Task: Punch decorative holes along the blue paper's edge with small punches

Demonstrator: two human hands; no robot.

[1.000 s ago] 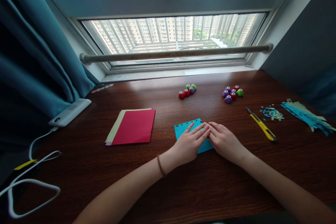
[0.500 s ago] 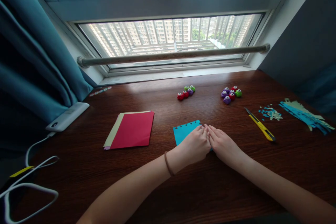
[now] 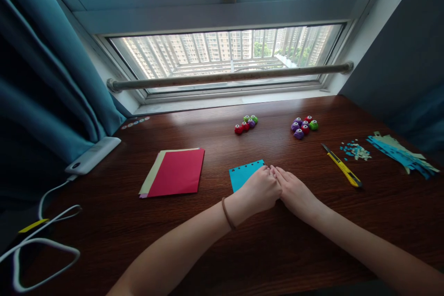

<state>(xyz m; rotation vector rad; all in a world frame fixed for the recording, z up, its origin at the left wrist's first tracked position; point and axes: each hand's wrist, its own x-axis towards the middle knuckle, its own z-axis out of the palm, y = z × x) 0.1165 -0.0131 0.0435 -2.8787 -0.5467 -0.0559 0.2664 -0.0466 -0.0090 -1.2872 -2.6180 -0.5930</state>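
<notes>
Blue paper (image 3: pixel 243 175) with punched holes along its far edge lies on the counter (image 3: pixel 277 249) under our hands, its left part showing. Our left hand (image 3: pixel 261 190) rests on it with fingers curled loosely; our right hand (image 3: pixel 294 192) lies flat beside it, fingers stretched, the two hands touching. Whether either pinches the paper we cannot tell. Left of the hands lies a red stack (image 3: pixel 175 172). Beyond them sit two clusters of small punches (image 3: pixel 246 124) (image 3: pixel 304 126). Right of the hands lie a yellow knife (image 3: pixel 342 170), scraps (image 3: pixel 354 150) and strips (image 3: pixel 402 155).
</notes>
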